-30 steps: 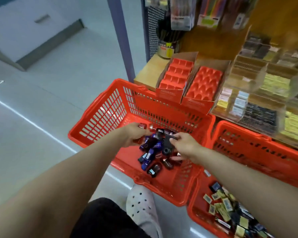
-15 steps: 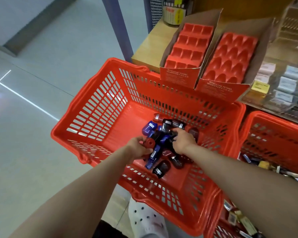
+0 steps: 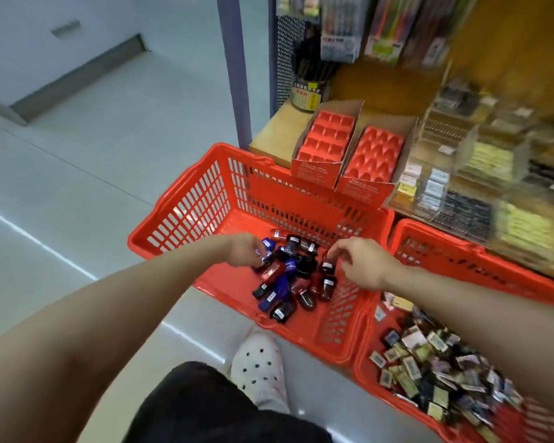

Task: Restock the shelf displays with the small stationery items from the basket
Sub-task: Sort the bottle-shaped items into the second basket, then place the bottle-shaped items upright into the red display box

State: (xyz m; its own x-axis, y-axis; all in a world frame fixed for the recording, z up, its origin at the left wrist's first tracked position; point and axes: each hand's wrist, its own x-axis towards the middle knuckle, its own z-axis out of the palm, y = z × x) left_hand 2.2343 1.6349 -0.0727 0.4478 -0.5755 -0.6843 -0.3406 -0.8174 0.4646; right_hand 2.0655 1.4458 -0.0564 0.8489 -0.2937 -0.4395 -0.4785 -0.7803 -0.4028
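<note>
Red basket (image 3: pixel 186 215) holds small bottles (image 3: pixel 285 282); left hand (image 3: pixel 243 251) grips one, right hand (image 3: pixel 362 266) pinches another.

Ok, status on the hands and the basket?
Left hand gripping small items, right hand pinching one. Both over the pile in the red basket. Display trays empty, path clear.

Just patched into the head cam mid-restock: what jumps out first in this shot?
The red basket on the floor at centre, with both hands inside it: the left hand and right hand reach into a pile of small dark and blue items. Just behind, on the wooden shelf, two red display trays stand with bare slots. A second red basket of small packets sits at right.
</note>
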